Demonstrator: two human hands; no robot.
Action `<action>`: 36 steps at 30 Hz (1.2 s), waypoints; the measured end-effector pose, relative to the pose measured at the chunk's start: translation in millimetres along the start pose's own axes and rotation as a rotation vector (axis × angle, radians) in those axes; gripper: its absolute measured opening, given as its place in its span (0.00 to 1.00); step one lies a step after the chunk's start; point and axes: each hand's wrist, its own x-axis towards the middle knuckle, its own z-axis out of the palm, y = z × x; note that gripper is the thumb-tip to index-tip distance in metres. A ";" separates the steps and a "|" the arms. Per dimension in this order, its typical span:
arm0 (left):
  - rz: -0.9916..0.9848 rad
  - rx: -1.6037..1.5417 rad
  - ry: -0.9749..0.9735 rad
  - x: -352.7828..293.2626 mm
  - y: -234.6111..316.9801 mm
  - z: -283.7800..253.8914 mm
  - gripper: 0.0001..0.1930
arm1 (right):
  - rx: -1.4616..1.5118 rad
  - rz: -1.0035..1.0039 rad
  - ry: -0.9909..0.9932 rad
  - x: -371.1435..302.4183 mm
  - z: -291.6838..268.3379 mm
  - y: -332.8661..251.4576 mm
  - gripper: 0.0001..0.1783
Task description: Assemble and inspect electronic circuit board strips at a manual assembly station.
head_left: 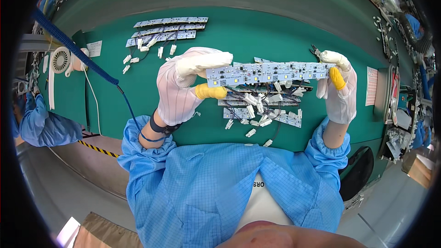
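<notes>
Between my two hands a long white LED circuit board [271, 73] is held up level, its face with small yellowish LEDs and dark parts showing. My left hand [190, 78], in a pale striped glove with a yellow thumb cover, pinches the board's left end. At the right end my right hand [337, 78], gloved alike, grips it with fingers and a yellow-covered thumb. Below the held board lies a pile of similar boards with dark wires and white connectors [262, 105], partly hidden by it. A blue coiled cord [76, 48] runs to the band on my left wrist.
Several wired LED boards [167, 27] lie in rows at the far left of the green table mat [119, 87]. Pliers [314, 50] lie beyond my right hand. A small white fan [60, 59] stands at left. A printed sheet [372, 86] lies at right. Another person [43, 119] sits at left.
</notes>
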 end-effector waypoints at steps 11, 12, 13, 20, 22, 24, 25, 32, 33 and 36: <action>-0.137 -0.009 0.064 1.4 3.5 -1.3 0.25 | -0.051 0.013 -0.004 -2.5 7.9 -2.2 0.46; -0.145 -0.010 0.064 2.4 1.4 -2.5 0.25 | -0.049 0.022 -0.005 -2.3 7.2 -0.3 0.46; -0.061 0.035 0.043 5.0 -1.8 -4.1 0.25 | -0.042 -0.027 -0.030 -0.7 5.2 1.5 0.45; -0.015 0.067 0.025 3.2 -0.7 -2.8 0.15 | -0.056 -0.021 -0.016 -2.2 5.3 0.9 0.44; -0.058 0.062 0.050 4.3 -1.8 -3.6 0.14 | -0.037 -0.056 -0.016 -2.1 2.7 4.1 0.38; 0.160 0.097 -0.075 8.0 -8.0 -9.1 0.16 | -0.015 -0.096 -0.022 -1.7 4.3 2.3 0.32; 0.163 0.101 -0.074 7.8 -8.7 -8.8 0.16 | -0.028 -0.068 -0.027 -1.8 7.8 -3.2 0.27; 0.258 0.029 -0.083 3.5 -10.1 -3.9 0.25 | -0.015 -0.073 -0.023 -1.0 7.0 -1.5 0.17; 0.219 -0.025 -0.050 3.6 -7.7 -3.5 0.23 | -0.015 -0.074 -0.022 -0.5 6.6 -2.0 0.17; 0.154 -0.051 -0.008 4.0 -6.4 -4.4 0.22 | -0.026 -0.048 -0.021 -1.2 6.1 -5.4 0.18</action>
